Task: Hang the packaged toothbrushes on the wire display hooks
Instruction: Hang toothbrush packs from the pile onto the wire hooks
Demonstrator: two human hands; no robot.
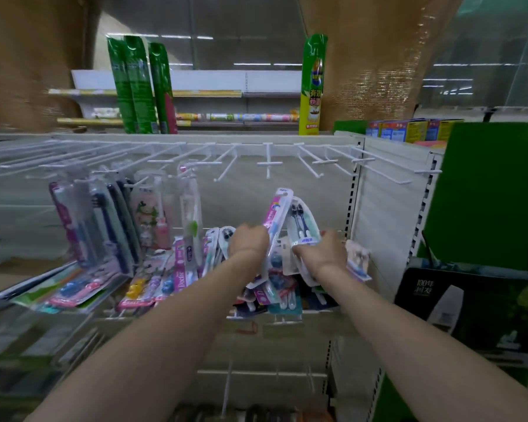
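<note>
My left hand (248, 241) grips a pink-and-white toothbrush pack (278, 208) that points up and to the right. My right hand (325, 250) holds a clear pack with dark brushes (302, 222) right beside it. Both hands hover over a heap of loose toothbrush packs (275, 290) in a wire basket (287, 321). Above runs a row of white wire hooks; the nearest bare hook (268, 163) is above my hands. On the left hooks hang several toothbrush packs (110, 220).
More packs lie flat on the wire shelf at lower left (73, 290). Green packages (137, 86) and a spray can (312, 86) stand on top of the display. A black box (470, 309) sits at the right beside a green panel (494, 193).
</note>
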